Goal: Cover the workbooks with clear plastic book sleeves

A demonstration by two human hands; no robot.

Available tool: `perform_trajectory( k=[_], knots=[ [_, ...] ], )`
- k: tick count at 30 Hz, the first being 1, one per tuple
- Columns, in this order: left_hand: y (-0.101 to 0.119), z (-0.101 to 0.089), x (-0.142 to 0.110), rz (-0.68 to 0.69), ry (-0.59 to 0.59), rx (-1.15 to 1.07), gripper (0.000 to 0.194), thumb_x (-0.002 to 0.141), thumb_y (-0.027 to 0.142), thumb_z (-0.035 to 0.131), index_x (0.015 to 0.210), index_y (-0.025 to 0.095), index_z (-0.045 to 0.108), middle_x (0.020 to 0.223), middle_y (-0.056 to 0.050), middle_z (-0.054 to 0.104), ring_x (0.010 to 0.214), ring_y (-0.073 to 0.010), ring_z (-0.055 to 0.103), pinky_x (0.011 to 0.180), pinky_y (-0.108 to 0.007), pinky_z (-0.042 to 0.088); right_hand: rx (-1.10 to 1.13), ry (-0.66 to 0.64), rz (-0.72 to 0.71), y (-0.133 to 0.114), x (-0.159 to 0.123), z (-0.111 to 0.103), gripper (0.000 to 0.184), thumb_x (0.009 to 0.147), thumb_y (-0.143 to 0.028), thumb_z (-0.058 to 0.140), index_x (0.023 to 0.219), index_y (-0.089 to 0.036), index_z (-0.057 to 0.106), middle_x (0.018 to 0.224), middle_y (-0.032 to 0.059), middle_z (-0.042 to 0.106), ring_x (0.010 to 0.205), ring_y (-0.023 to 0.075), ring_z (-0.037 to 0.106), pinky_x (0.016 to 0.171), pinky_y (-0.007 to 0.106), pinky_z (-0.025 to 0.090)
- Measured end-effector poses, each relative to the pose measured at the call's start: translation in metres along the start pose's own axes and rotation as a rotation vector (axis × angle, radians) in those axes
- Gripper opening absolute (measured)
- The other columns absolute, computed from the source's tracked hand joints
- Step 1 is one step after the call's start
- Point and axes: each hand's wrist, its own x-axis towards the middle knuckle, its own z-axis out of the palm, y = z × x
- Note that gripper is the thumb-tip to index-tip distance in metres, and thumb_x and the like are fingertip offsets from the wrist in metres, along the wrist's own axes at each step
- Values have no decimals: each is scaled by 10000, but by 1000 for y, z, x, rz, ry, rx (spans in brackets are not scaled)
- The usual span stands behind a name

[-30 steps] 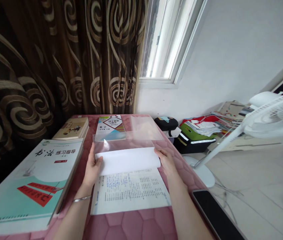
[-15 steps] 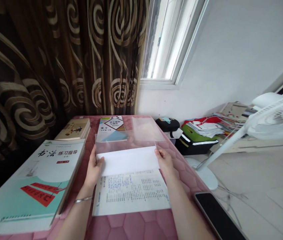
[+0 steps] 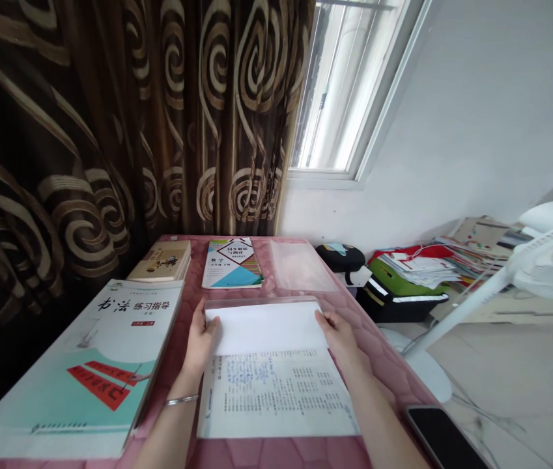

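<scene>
An open book (image 3: 281, 404) with printed text and blue handwriting lies in front of me. Across its far part stretches a blank white flap (image 3: 266, 331), apparently the book's cover, with a clear plastic book cover (image 3: 261, 301) showing along its far edge. My left hand (image 3: 202, 342) grips the flap's left end, thumb on top and fingers behind. Its right end is pinched the same way by my right hand (image 3: 339, 335). Fingertips beneath the flap are hidden on both sides. Another clear plastic book cover (image 3: 300, 266) lies flat farther back.
Large calligraphy workbooks (image 3: 75, 365) are stacked at left, with smaller books (image 3: 161, 259) behind. A maths workbook (image 3: 232, 264) lies at the back of the pink padded surface (image 3: 276, 449). A phone (image 3: 445, 433) sits at the right edge, near a white fan (image 3: 476, 299).
The plastic that stood up beyond the flap now shows only as a narrow strip. Both hands keep their hold on the ends. My view has shifted slightly left and up.
</scene>
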Motion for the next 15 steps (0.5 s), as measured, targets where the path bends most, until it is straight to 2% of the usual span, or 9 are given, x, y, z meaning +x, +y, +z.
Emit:
perform_trajectory(
  k=[4,8,12,15],
  knots=[
    [-4,-2,1,-91,8,-52,616,717,254,677,1296,172,483,1271,-125,617,1228,-232,552,1027,-351,427,63,-21,50,-1,-5,7,471,683,-674,557,603,-211,586,560,18,596,557,190,536,498,286,394],
    [-7,-3,3,-127,110,13,502,640,227,701,1105,154,526,1009,-104,700,970,-236,664,833,-341,509,45,-8,40,4,-7,8,482,666,-686,564,586,-211,575,545,30,600,543,191,531,496,295,401],
    [-7,-1,3,-120,184,154,332,622,237,664,904,182,497,715,-7,648,714,-202,650,656,-315,494,-19,15,35,10,-6,8,479,681,-681,550,581,-213,570,532,36,607,534,197,538,492,301,402],
    [-1,2,0,-132,228,292,265,644,240,633,849,198,470,646,21,599,628,-180,605,614,-309,466,-42,24,11,11,-7,8,479,696,-675,540,589,-209,574,546,49,617,553,206,553,512,310,415]
  ],
)
